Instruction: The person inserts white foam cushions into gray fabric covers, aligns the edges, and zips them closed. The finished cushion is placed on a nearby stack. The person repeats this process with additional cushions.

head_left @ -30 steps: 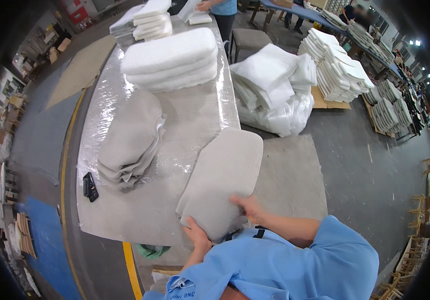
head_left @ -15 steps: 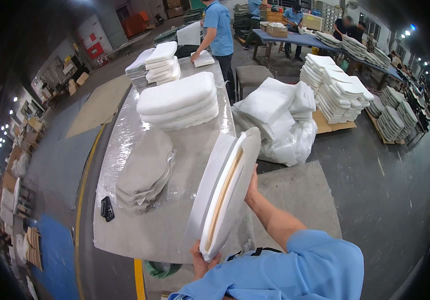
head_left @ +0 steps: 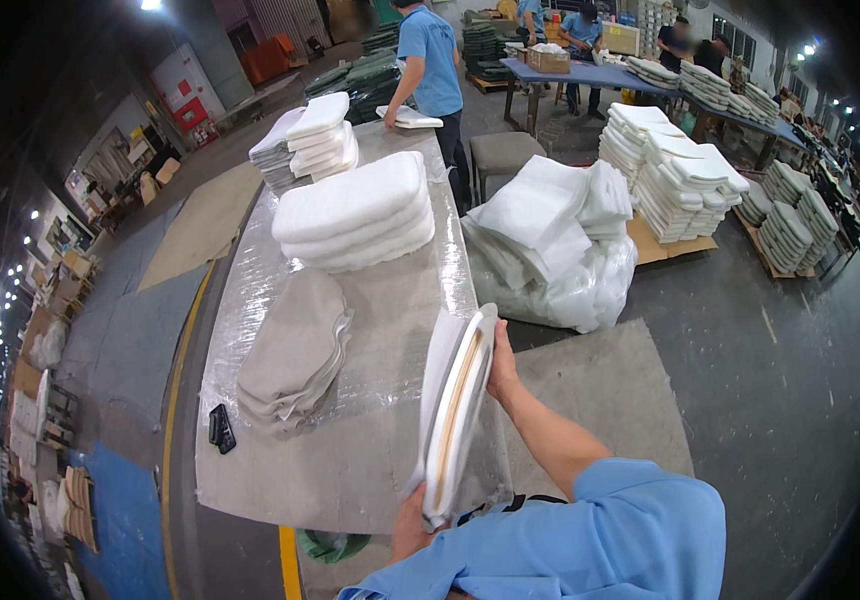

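Observation:
On edge over the table's near right corner stands a layered cushion [head_left: 458, 410]: white padding around a thin tan layer, with grey fabric on its outer sides. My left hand [head_left: 412, 522] grips its lower end, fingers partly hidden behind it. Up at the far end, my right hand [head_left: 501, 366] is closed on the right side. Left of the cushion lies a stack of grey fabric pieces [head_left: 295, 345] with rounded ends. Thick white pads [head_left: 355, 212] are piled beyond it. A small black object [head_left: 220, 428] rests by the table's left edge.
The table [head_left: 320, 480] is partly covered with clear plastic. At its far end a person [head_left: 430, 65] in blue handles a white pad. To the right are a plastic bag [head_left: 570, 290] with white sheets, a stool [head_left: 505, 152] and white pad stacks [head_left: 665, 175] on cardboard.
The cushion has come down and nearer to me, and its layers look pressed closer together. Both hands stay on it. The far person's white pad now lies flatter.

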`<action>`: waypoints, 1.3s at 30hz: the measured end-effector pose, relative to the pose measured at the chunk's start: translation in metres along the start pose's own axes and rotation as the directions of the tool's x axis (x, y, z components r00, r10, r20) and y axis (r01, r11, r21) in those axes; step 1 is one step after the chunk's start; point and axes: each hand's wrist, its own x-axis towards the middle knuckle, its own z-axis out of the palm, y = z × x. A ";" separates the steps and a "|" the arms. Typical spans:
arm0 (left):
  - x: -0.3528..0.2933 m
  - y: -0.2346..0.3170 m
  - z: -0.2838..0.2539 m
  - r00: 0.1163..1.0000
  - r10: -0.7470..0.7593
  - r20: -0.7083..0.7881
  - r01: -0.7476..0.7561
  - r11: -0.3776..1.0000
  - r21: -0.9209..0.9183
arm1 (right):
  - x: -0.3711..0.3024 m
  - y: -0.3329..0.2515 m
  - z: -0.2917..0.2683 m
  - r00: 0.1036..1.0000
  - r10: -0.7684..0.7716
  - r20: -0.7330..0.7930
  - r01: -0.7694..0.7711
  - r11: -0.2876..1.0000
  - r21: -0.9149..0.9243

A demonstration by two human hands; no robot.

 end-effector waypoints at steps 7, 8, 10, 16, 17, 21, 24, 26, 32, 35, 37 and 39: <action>0.025 -0.012 0.001 0.981 0.169 0.097 -0.163 0.985 -0.062 | -0.013 -0.022 -0.001 0.950 -0.310 0.039 0.190 0.473 -0.860; 0.027 -0.012 -0.004 0.975 0.196 0.107 -0.189 0.979 -0.071 | -0.011 -0.027 0.008 0.956 -0.294 0.007 0.157 0.491 -0.857; 0.047 -0.003 -0.005 0.947 0.287 0.141 -0.271 0.954 -0.126 | -0.005 -0.039 0.007 0.894 -0.447 -0.025 0.177 0.405 -0.897; 0.107 0.014 -0.008 0.904 0.379 0.196 -0.331 0.914 -0.236 | 0.007 -0.054 0.005 0.891 -0.449 -0.071 0.116 0.375 -0.920; 0.122 0.016 -0.002 0.920 0.358 0.159 -0.319 0.920 -0.228 | 0.008 -0.053 0.003 0.885 -0.458 -0.083 0.115 0.387 -0.915; 0.227 0.053 0.033 0.957 0.276 0.091 -0.258 0.951 -0.170 | 0.011 -0.053 -0.012 0.870 -0.477 -0.122 0.085 0.389 -0.917; 0.313 0.051 0.040 0.967 0.255 0.010 -0.253 0.960 -0.118 | 0.018 -0.041 0.015 0.881 -0.470 -0.054 0.164 0.410 -0.897; 0.352 0.048 0.041 0.976 0.218 -0.001 -0.218 0.976 -0.018 | 0.022 -0.031 0.024 0.882 -0.470 -0.012 0.212 0.420 -0.882; 0.394 0.059 0.069 0.991 0.106 0.083 -0.110 0.993 0.045 | 0.058 -0.035 -0.021 0.954 -0.282 -0.099 0.176 0.799 -0.575; 0.391 0.048 0.071 0.975 0.223 0.012 -0.223 0.974 0.040 | 0.092 -0.030 -0.018 0.984 -0.157 -0.083 0.122 0.937 -0.326; 0.389 0.035 0.068 0.957 0.281 -0.068 -0.283 0.959 -0.013 | 0.104 -0.015 -0.010 1.000 -0.025 0.013 0.028 0.942 -0.335; 0.388 0.033 0.074 0.967 0.242 -0.082 -0.248 0.966 -0.067 | 0.114 -0.001 -0.017 1.000 0.011 -0.029 -0.022 0.917 -0.398</action>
